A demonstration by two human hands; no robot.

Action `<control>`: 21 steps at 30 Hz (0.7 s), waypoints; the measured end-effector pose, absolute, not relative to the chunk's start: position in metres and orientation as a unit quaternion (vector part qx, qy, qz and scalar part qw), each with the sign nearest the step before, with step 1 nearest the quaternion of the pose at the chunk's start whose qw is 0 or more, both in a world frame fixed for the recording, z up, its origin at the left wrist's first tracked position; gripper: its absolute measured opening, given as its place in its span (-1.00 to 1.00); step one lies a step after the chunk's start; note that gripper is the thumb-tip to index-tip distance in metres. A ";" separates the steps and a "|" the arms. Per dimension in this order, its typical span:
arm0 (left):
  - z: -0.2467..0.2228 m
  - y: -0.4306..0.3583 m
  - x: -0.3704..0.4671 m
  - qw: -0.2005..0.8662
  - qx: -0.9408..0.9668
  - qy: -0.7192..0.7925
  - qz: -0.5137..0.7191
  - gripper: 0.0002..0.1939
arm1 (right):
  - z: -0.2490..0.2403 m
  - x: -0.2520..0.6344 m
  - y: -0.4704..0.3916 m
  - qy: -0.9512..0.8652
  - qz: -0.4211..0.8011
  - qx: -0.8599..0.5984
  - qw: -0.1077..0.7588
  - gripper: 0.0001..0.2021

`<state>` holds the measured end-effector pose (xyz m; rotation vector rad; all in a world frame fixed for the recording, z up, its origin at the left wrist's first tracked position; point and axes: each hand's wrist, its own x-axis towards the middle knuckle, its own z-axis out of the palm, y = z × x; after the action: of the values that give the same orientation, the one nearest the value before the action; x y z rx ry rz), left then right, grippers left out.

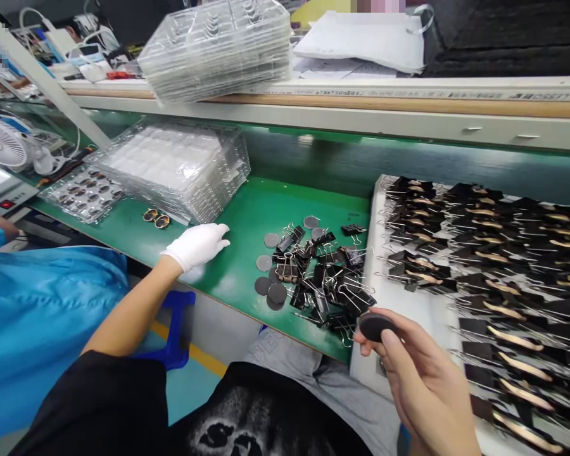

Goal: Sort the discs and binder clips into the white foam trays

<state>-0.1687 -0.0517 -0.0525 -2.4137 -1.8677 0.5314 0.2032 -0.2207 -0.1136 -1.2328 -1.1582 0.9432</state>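
Head view: bare right hand [422, 373] pinches dark round disc [376, 327] between thumb and fingers, near heaped binder clips [323, 272] and white block [427, 310]. White-gloved left hand [197, 247] at green bench [237, 282], fingers loosely extended; contact unclear. Loose discs [278, 292] along heap's left side.

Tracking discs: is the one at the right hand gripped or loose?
Gripped: the right hand pinches the disc between thumb and fingers.
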 end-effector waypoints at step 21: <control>-0.050 -0.085 -0.184 -0.063 -0.802 -0.592 0.039 -0.61 | -0.102 0.182 -0.224 -0.517 0.454 -0.447 0.571 -0.81</control>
<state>-0.1839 -0.0847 -0.0498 -2.6262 -1.9397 0.1270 0.1825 -0.2244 -0.1016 -1.0474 -1.2133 1.0662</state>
